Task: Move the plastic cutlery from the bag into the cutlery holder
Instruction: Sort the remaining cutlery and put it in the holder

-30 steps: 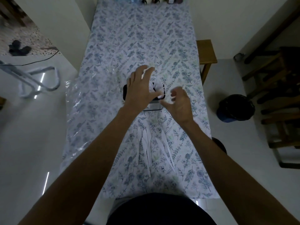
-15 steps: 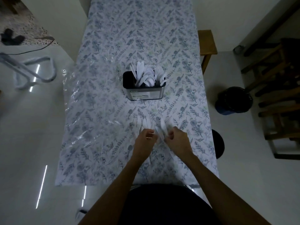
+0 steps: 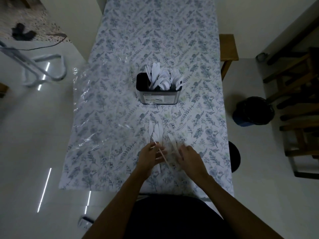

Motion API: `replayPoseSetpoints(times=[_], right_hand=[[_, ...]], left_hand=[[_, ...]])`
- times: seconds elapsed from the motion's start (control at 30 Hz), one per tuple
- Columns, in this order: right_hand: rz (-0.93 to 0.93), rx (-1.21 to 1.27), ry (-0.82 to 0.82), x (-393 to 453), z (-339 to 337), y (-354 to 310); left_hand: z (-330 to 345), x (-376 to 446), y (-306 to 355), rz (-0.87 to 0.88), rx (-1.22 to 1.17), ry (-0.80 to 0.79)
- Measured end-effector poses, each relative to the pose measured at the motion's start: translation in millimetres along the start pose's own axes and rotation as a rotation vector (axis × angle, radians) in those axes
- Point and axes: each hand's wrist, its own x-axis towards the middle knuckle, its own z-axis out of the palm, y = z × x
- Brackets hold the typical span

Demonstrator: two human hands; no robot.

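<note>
A metal cutlery holder (image 3: 159,98) stands mid-table, holding several white plastic spoons and forks (image 3: 164,78). Several white plastic knives (image 3: 156,131) lie flat on the cloth between the holder and me. My left hand (image 3: 150,155) is at their near ends and pinches a knife (image 3: 162,155) that slants across its fingers. My right hand (image 3: 189,156) is just to the right, fingers curled down onto the handle of another knife (image 3: 172,141). The clear plastic bag (image 3: 89,107) lies flat on the table's left side.
The table carries a floral cloth (image 3: 155,31). A wooden stool (image 3: 227,47) stands at its right edge, with a black bin (image 3: 252,111) and wooden chairs (image 3: 300,94) further right. A white metal frame (image 3: 43,69) lies on the floor at left.
Both hands drew back from the cutlery holder to the loose knives near me. The left hand has since lifted one knife at a slant.
</note>
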Motion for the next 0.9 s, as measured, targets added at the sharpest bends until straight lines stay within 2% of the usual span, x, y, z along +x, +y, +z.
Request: replayPoseSetpoints(times=[0.1, 0.2, 0.3, 0.43, 0.9], right_hand=[[0.006, 0.107, 0.004, -0.2, 0.2, -7.5], [0.076, 0.388, 0.022, -6.9, -6.6, -14.6], [0.082, 0.698, -0.077, -16.0, -13.3, -22.8], [0.109, 0.916, -0.211, -22.6, -19.8, -30.6], [0.16, 1.115, -0.318, -23.0, -22.0, -55.5]], left_hand=[[-2.5, -1.4, 0.8, -0.026, -0.019, -0.028], [-4.0, -2.2, 2.4, -0.032, -0.033, -0.069], [-8.5, -2.4, 4.9, -0.012, -0.061, -0.124], [-19.5, -1.8, 10.8, 0.013, -0.051, -0.207], [-44.2, -5.2, 22.2, 0.008, -0.105, -0.219]])
